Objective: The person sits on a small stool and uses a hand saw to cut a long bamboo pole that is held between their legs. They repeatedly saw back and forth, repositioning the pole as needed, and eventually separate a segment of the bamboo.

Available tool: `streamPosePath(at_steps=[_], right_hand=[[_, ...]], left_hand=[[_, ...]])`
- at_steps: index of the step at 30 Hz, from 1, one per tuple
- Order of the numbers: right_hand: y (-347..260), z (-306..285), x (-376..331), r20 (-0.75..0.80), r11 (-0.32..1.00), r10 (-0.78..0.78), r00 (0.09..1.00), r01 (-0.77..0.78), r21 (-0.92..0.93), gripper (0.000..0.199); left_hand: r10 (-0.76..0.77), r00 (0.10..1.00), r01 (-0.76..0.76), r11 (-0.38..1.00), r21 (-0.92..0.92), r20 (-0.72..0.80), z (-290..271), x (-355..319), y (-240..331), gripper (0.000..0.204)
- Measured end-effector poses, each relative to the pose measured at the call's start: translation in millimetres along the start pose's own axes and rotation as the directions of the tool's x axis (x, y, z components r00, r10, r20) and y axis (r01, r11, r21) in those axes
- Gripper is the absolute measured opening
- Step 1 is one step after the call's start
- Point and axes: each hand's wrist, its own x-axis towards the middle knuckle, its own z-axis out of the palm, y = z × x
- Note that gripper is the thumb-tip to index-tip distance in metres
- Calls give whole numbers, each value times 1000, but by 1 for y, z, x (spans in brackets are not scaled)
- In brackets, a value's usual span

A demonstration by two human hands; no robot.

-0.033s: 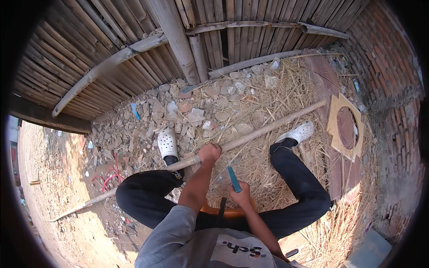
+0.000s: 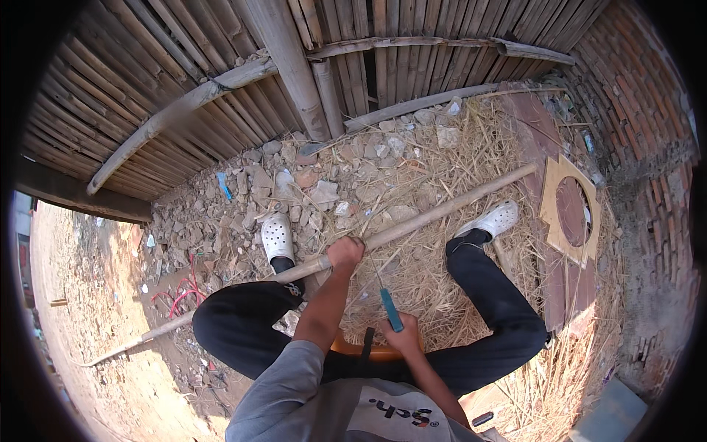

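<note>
A long, pale wooden pole (image 2: pixel 442 211) slants across in front of me from low on the left to higher on the right, passing over my bent left leg. My left hand (image 2: pixel 345 253) is wrapped round it near its middle. In my right hand (image 2: pixel 401 336) is a tool with a teal handle (image 2: pixel 390 308) and a thin, pale blade pointing up toward the pole. Its exact kind is unclear, and its tip looks short of the wood. I sit on something orange (image 2: pixel 383 353), mostly hidden, with my white clogs (image 2: pixel 278 237) set apart.
Rubble (image 2: pixel 254 180) and dry straw (image 2: pixel 475 140) cover the ground. Ahead stands a wooden slat wall (image 2: pixel 420 70); a brick wall (image 2: pixel 633 103) rises on the right. A board with a round hole (image 2: pixel 549 210) lies at the right, red cord (image 2: pixel 193 291) at the left.
My right hand and the teal-handled tool have shifted slightly down and to the right, away from the pole. The left hand and the pole stay in place.
</note>
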Motion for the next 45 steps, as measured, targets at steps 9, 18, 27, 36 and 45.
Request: streamPosePath(at_steps=[9,18,27,36,45], right_hand=[[29,11,31,14,996,75,997,-75,46,22],[-40,-67,-48,77,1000,-11,997,12,-7,23],[-38,-34,75,50,1000,10,999,-9,-12,21],[-32,-73,-51,19,1000,-9,1000,8,21,20],[-78,-42,-21,59,996,-2,998,7,-92,21]], left_hand=[[51,999,-51,999,-15,10,7,-23,12,45],[102,994,-102,995,9,-39,-62,-3,41,43],[80,996,-80,997,2,-28,-58,-2,55,42],[115,991,-117,993,-26,-61,-68,-42,48,44],[4,995,-5,1000,-18,-99,-75,-43,19,43]])
